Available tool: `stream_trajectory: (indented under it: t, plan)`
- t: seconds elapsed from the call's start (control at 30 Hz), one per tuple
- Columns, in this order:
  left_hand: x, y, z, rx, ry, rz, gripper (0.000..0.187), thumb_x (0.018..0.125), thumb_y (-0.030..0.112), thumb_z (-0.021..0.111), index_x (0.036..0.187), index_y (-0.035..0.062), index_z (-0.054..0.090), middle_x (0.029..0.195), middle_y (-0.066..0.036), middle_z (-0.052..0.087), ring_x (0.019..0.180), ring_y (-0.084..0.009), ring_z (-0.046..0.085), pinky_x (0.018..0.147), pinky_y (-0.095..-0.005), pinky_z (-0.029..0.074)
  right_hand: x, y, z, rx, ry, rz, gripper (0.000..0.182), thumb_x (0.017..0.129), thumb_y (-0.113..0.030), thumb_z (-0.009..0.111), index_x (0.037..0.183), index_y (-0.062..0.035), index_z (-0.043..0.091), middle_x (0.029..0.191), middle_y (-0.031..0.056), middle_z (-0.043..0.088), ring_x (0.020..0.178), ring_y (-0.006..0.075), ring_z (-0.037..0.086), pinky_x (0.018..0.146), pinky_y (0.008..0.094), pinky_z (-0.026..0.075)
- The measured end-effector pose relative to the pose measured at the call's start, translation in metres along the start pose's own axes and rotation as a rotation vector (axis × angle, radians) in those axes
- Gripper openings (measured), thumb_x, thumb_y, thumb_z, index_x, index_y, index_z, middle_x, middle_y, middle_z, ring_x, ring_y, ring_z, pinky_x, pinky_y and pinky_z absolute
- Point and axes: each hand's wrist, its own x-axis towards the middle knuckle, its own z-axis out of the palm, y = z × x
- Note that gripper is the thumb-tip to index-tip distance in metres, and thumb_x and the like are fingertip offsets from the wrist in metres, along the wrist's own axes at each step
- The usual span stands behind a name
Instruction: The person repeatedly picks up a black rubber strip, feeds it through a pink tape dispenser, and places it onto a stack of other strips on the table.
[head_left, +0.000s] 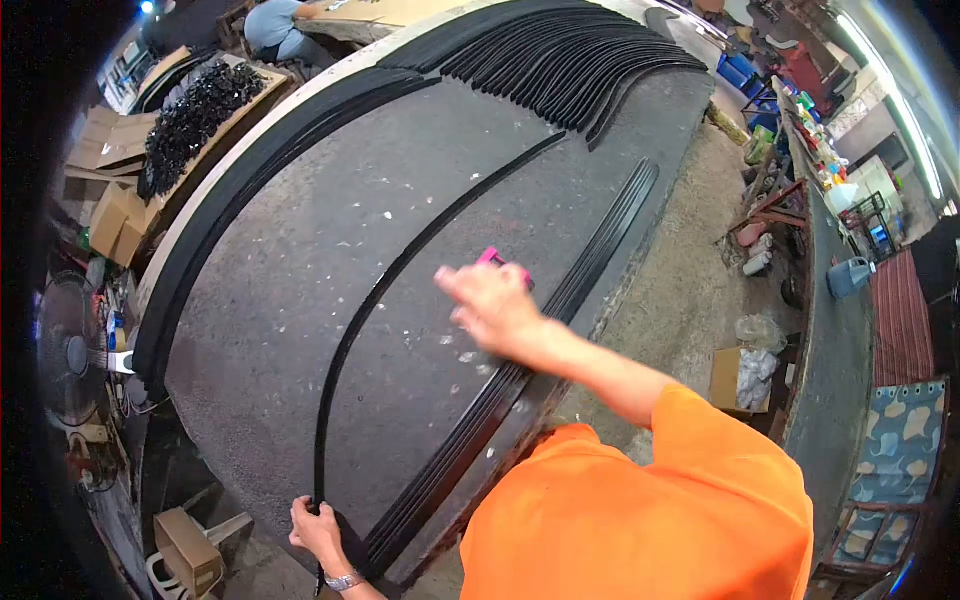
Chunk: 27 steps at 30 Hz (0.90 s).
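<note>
"Left hand [318, 532]: state its position and grip."

"Closed, with the fingers pinching the lower part of a long, thin black strip [345, 340]. A metal watch [344, 581] is on that wrist."

"Right hand [490, 308]: same check."

"Located over the middle of the dark table [260, 300], palm down and blurred, with fingers extended. A pink object [489, 257] shows partly behind it. Whether the hand grips that object, I cannot tell."

"Specify the path of the strip."

"It lies on the table in one long curve, from the left hand up to the row of black strips [560, 75] at the far end. Those are laid side by side, close together."

"Other stock on the table?"

"Two groups. A straight bundle [590, 262] runs lengthwise near the edge on the side of the orange shirt [650, 510]; the right forearm crosses above it. Curved strips [205, 225] are packed along the opposite edge."

"Surroundings?"

"Beyond the curved strips, a heap of small black pieces [195, 120] and a seated person [285, 35] in a grey-blue top. A fan [75, 350] stands at far left. Across the aisle, an open cardboard box [735, 380] sits on the floor, and a grey-blue jug [850, 277] rests on a long bench"
</note>
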Motion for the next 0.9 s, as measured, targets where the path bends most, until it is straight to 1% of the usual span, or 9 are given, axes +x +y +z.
stream_trajectory:
  t: [0.1,0.17,0.23,0.33,0.4,0.53,0.67,0.73,0.9]
  plan:
    - [0.003,0.019,0.002,0.05,-0.034,-0.036,0.037,0.08,0.017,0.071,0.114,0.0053,0.062,0.11,-0.012,0.067,0.107,-0.033,0.063,0.095,-0.0496,0.034,0.018,0.116,0.002,-0.111,0.07,0.112,0.07,0.081,-0.024,0.078,0.145,-0.0144,0.05,0.119,0.0057,0.064,0.115,0.0264,0.058,0.092,0.0507,0.042]
    - [0.007,0.021,0.009,0.114,-0.026,-0.05,0.035,0.079,0.016,0.07,0.112,0.0045,0.063,0.109,-0.013,0.067,0.106,-0.0334,0.063,0.094,-0.0487,0.034,0.034,0.181,0.005,-0.195,0.009,0.16,0.077,0.079,-0.021,0.079,0.148,-0.0136,0.046,0.123,0.0065,0.061,0.119,0.0257,0.055,0.095,0.0524,0.041]
    - [0.008,0.024,0.015,0.157,-0.033,-0.068,0.034,0.077,0.015,0.069,0.109,0.004,0.064,0.108,-0.014,0.068,0.105,-0.0336,0.064,0.092,-0.0475,0.035,0.051,0.233,0.01,-0.286,0.009,0.134,0.079,0.08,-0.019,0.078,0.15,-0.0139,0.043,0.126,0.0066,0.059,0.12,0.0261,0.054,0.096,0.0518,0.04]
    - [0.015,0.029,0.017,0.168,-0.021,-0.102,0.03,0.076,0.013,0.067,0.104,0.004,0.065,0.103,-0.014,0.069,0.101,-0.0337,0.065,0.088,-0.0454,0.035,0.082,0.28,0.015,-0.266,-0.002,0.093,0.075,0.077,-0.012,0.077,0.147,-0.0134,0.048,0.127,0.0066,0.059,0.12,0.0271,0.054,0.098,0.0529,0.039]
    - [0.015,0.038,0.015,0.189,-0.003,-0.133,0.027,0.075,0.012,0.067,0.101,0.0044,0.066,0.099,-0.014,0.07,0.097,-0.0337,0.066,0.086,-0.0442,0.034,0.116,0.312,0.033,-0.373,-0.022,-0.037,0.075,0.075,-0.008,0.076,0.145,-0.0133,0.05,0.13,0.0072,0.058,0.125,0.0281,0.053,0.099,0.0536,0.038]
    - [0.022,0.045,0.008,0.173,-0.016,-0.182,0.024,0.075,0.01,0.068,0.099,0.007,0.066,0.091,-0.011,0.072,0.09,-0.033,0.067,0.085,-0.0438,0.035,0.146,0.331,0.04,-0.452,-0.203,-0.142,0.072,0.076,-0.006,0.075,0.143,-0.014,0.05,0.131,0.0084,0.058,0.13,0.0301,0.052,0.103,0.0561,0.037]
    - [0.031,0.038,0.006,0.224,-0.08,-0.181,0.02,0.077,0.01,0.069,0.097,0.0078,0.066,0.088,-0.01,0.072,0.086,-0.032,0.068,0.084,-0.0442,0.036,0.16,0.344,0.041,-0.358,-0.314,-0.159,0.068,0.074,-0.004,0.074,0.138,-0.012,0.051,0.112,0.0075,0.067,0.115,0.028,0.061,0.107,0.0622,0.034]
    - [0.035,0.028,0.005,0.245,-0.082,-0.165,0.018,0.078,0.01,0.069,0.095,0.0085,0.066,0.087,-0.01,0.071,0.086,-0.032,0.068,0.082,-0.0446,0.036,0.167,0.35,0.044,-0.33,-0.279,-0.197,0.065,0.074,0.0,0.069,0.136,-0.0099,0.051,0.102,0.0082,0.07,0.103,0.0299,0.067,0.108,0.0641,0.033]
    - [0.092,0.03,-0.029,0.319,-0.032,-0.092,0.01,0.085,0.016,0.067,0.094,0.0109,0.067,0.091,-0.01,0.073,0.09,-0.0342,0.068,0.084,-0.047,0.039,0.217,0.337,0.048,-0.418,-0.398,-0.092,0.059,0.077,0.005,0.06,0.134,-0.0082,0.053,0.101,0.0141,0.073,0.106,0.0328,0.068,0.108,0.0643,0.032]
